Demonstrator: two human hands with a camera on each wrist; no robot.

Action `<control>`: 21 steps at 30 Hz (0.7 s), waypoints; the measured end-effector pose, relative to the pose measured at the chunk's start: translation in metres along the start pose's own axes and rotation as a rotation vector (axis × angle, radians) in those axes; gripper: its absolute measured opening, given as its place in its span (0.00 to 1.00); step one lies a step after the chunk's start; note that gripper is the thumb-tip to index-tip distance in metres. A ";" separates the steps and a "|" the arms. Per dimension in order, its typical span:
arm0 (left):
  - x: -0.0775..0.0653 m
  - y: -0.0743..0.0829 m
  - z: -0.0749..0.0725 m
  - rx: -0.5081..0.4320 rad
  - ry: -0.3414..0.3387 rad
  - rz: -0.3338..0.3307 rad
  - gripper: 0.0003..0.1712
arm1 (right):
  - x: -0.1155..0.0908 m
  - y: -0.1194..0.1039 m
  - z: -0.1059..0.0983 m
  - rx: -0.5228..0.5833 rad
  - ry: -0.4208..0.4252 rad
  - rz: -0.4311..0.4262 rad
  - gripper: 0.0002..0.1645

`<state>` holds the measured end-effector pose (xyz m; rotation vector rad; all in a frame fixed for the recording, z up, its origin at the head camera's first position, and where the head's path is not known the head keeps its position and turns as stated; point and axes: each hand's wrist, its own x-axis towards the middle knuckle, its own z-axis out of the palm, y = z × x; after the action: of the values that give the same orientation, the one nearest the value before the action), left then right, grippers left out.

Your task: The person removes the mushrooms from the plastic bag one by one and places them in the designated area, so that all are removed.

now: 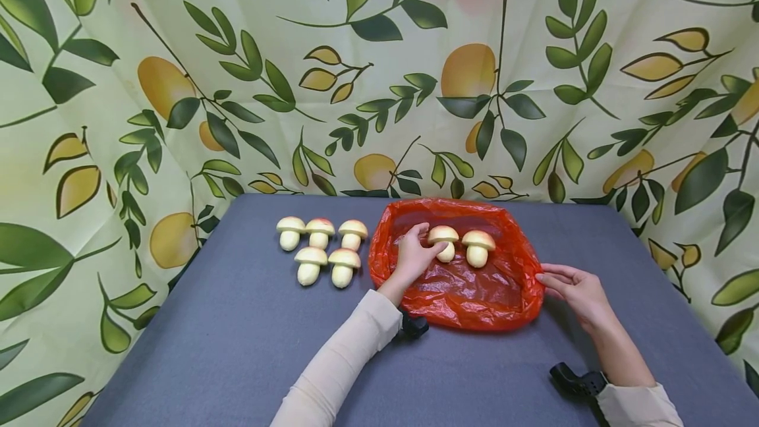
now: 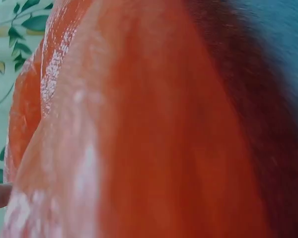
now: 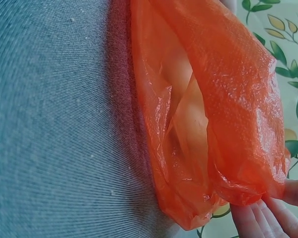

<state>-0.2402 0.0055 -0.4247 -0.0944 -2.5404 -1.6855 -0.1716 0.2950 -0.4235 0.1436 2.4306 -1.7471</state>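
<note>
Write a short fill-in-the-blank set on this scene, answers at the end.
1. Outside the red bag, ____ mushrooms stand or lie on the table.
2. Inside the bag, ____ mushrooms show in the head view.
3. The ____ hand pinches the bag's edge.
4. Of the mushrooms in the bag, the left hand is at the one farther to the ____.

Missing words: five; two; right; left.

cream sleeves (image 1: 339, 362), black wrist cameras (image 1: 572, 381)
</note>
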 end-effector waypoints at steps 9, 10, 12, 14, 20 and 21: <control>0.009 -0.004 0.014 -0.018 0.081 -0.074 0.37 | 0.000 0.000 0.000 -0.015 -0.005 -0.003 0.18; 0.009 -0.005 0.015 -0.017 0.086 -0.084 0.37 | 0.000 0.000 0.001 -0.018 -0.004 -0.001 0.21; 0.010 -0.006 0.018 0.000 0.098 -0.099 0.38 | 0.000 0.000 0.001 -0.018 -0.005 0.002 0.23; 0.011 -0.008 0.020 0.016 0.107 -0.115 0.39 | 0.000 0.000 0.001 -0.016 -0.006 0.002 0.23; 0.013 -0.014 0.026 0.022 0.108 -0.129 0.40 | 0.001 0.001 0.001 -0.036 -0.003 0.008 0.26; 0.013 -0.015 0.027 0.015 0.107 -0.126 0.40 | 0.001 0.001 0.001 -0.040 -0.002 0.009 0.27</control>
<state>-0.2562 0.0247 -0.4473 0.1555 -2.5271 -1.6649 -0.1722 0.2942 -0.4248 0.1484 2.4573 -1.6929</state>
